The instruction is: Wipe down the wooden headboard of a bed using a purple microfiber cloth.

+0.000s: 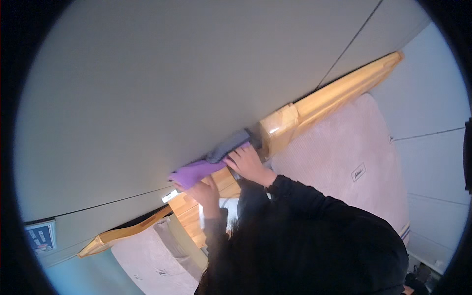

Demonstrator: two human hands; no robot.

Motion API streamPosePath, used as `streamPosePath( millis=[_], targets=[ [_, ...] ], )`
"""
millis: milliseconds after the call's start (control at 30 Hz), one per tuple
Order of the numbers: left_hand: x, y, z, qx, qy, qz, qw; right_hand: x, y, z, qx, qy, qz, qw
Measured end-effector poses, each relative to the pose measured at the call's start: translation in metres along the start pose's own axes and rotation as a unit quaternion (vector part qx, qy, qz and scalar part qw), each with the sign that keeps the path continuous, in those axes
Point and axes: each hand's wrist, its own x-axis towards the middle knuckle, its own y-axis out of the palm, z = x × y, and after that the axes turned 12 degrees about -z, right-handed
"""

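A purple cloth (pixel 195 172) is stretched between my two hands, close to the grey wall. My left hand (pixel 204 195) grips its lower left end over a wooden bedside table (pixel 188 217). Farther up and to the right, my right hand (pixel 249 164) has its fingers on another part of the purple cloth. A dark grey item (pixel 230 145), perhaps a folded cloth, lies along the wall side of that hand. Blur hides whether the fingers hold the grey item too. White sheet-like things (pixel 228 210) lie on the table, partly behind my left forearm.
On the right stands a bed with a pale pink striped cover (pixel 332 155) and a wooden headboard (pixel 350 84). Another pink-covered bed (pixel 147 250) with a wooden headboard (pixel 132 232) is at lower left. A framed picture (pixel 41 236) hangs on the wall (pixel 147 92). A small white object (pixel 169 196) is near the table.
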Motion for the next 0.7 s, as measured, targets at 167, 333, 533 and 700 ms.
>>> streamPosePath(
  millis=[167, 333, 533, 700],
  targets=[
    [0.069, -0.04, -0.032, -0.128, -0.146, -0.16, 0.968, 0.081, -0.036, 0.041, 0.073, 0.041, -0.159, 0.984],
    [0.05, -0.005, -0.028, 0.022, -0.071, -0.034, 0.997, 0.036, -0.004, 0.014, 0.063, 0.087, -0.123, 0.987],
    [-0.02, 0.039, -0.02, 0.036, 0.031, 0.043, 0.998, -0.056, 0.033, -0.025, 0.068, 0.185, -0.06, 0.978],
    [0.001, 0.017, -0.024, -0.051, -0.044, -0.041, 0.997, 0.001, 0.001, 0.001, 0.147, 0.179, -0.024, 0.973]
  ],
)
